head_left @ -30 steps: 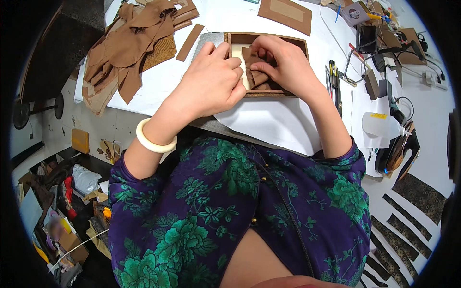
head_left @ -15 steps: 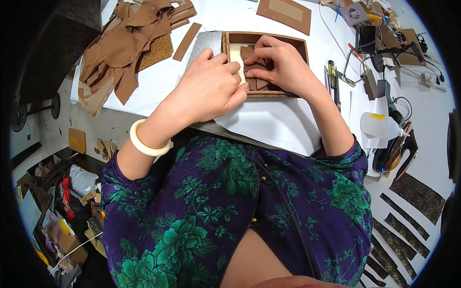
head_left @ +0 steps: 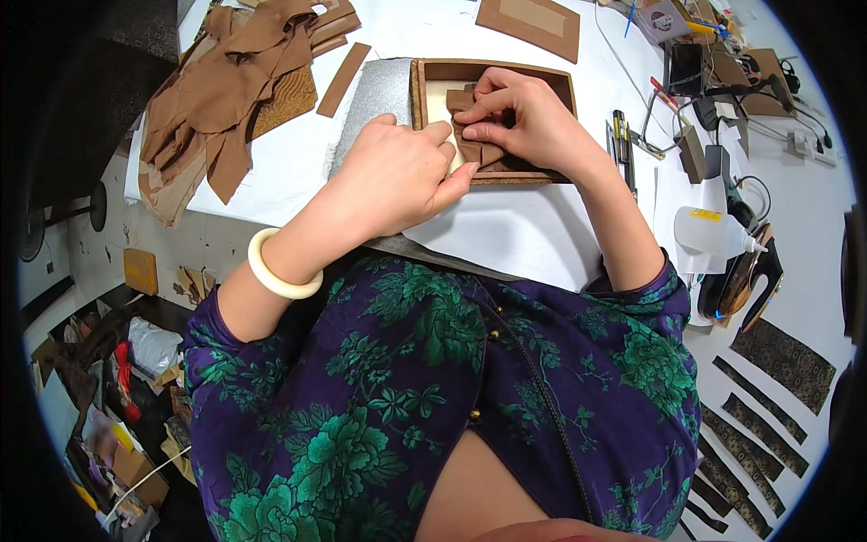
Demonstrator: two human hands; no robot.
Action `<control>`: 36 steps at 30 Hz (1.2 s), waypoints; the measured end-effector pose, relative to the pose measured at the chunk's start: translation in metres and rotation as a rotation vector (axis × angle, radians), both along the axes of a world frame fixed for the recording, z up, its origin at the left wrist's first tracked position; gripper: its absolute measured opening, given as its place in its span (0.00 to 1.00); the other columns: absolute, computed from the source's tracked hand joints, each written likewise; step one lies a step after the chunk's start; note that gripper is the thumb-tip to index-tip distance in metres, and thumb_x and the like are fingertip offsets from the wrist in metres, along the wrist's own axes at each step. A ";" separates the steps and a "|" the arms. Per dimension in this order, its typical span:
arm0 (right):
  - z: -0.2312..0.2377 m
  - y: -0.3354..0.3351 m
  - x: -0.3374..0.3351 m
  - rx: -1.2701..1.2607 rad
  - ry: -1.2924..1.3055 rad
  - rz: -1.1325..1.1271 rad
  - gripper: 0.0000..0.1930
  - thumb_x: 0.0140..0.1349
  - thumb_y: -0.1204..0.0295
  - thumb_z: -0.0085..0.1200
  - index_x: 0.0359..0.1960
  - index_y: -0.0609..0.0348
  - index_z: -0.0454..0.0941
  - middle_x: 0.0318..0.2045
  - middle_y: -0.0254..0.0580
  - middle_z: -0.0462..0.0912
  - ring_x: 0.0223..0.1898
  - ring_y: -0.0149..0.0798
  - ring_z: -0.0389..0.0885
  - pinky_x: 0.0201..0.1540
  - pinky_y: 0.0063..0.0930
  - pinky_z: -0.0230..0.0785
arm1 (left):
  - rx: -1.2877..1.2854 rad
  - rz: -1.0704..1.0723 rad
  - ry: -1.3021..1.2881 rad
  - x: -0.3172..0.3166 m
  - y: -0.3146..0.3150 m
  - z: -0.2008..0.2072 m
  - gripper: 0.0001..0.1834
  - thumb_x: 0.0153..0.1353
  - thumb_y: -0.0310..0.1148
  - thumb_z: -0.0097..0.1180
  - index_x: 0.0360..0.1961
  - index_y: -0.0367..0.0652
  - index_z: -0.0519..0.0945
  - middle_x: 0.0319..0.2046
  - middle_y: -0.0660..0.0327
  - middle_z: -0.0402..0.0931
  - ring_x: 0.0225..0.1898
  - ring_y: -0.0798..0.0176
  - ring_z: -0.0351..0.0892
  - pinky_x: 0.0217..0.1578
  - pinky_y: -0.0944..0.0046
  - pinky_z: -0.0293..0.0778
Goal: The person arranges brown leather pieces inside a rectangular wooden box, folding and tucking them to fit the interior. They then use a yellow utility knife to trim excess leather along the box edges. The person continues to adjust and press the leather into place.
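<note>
A shallow brown box [head_left: 497, 178], its inner floor partly cream, lies on the white worktop. Folded brown fabric [head_left: 460, 102] sits inside it, creased along the left part of the floor. My right hand [head_left: 533, 122] reaches in over the right side, thumb and fingertips closed on that fabric. Over the box's near left corner, my left hand [head_left: 397, 172] is curled. Its thumb lies along the near rim beside the fabric's lower end, and the bent fingers dip inside. What they grip is hidden by the hand itself. A cream bangle [head_left: 267, 271] circles my left wrist.
Brown fabric scraps [head_left: 217, 108] heap at the far left, near a narrow brown strip [head_left: 343, 79]. A flat brown panel [head_left: 533, 27] lies beyond the box. Cutters [head_left: 621, 149], a white bottle [head_left: 709, 233] and cables stand on the right. Patterned dark strips [head_left: 759, 434] lie lower right.
The whole view has shifted slightly. My left thumb reaches a little further right along the near rim. The right hand keeps its pinch on the fabric, which looks a bit flatter.
</note>
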State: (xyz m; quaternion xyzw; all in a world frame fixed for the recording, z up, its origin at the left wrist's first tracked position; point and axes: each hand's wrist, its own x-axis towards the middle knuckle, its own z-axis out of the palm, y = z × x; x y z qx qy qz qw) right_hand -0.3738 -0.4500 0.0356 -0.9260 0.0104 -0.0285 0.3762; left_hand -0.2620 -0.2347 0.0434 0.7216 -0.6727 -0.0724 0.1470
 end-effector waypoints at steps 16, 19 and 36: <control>0.007 0.019 0.012 -0.425 -0.152 -0.010 0.11 0.68 0.72 0.61 0.49 0.58 0.87 0.45 0.45 0.85 0.43 0.54 0.88 0.47 0.47 0.82 | -0.275 0.148 0.202 0.035 -0.015 0.005 0.11 0.67 0.28 0.55 0.49 0.38 0.79 0.37 0.50 0.83 0.35 0.41 0.82 0.39 0.45 0.76; 0.006 0.016 0.005 -0.328 -0.153 -0.045 0.07 0.67 0.72 0.63 0.42 0.61 0.88 0.42 0.45 0.84 0.43 0.54 0.87 0.48 0.47 0.81 | -0.204 0.137 0.242 0.039 -0.017 0.005 0.14 0.68 0.28 0.52 0.53 0.41 0.75 0.34 0.46 0.82 0.34 0.38 0.82 0.38 0.42 0.76; 0.013 0.021 -0.017 -0.290 -0.086 -0.023 0.10 0.68 0.69 0.64 0.43 0.62 0.91 0.42 0.45 0.86 0.43 0.53 0.88 0.48 0.45 0.82 | 0.100 0.147 0.005 0.036 -0.044 0.013 0.12 0.71 0.30 0.51 0.53 0.41 0.73 0.30 0.45 0.85 0.35 0.36 0.86 0.37 0.39 0.78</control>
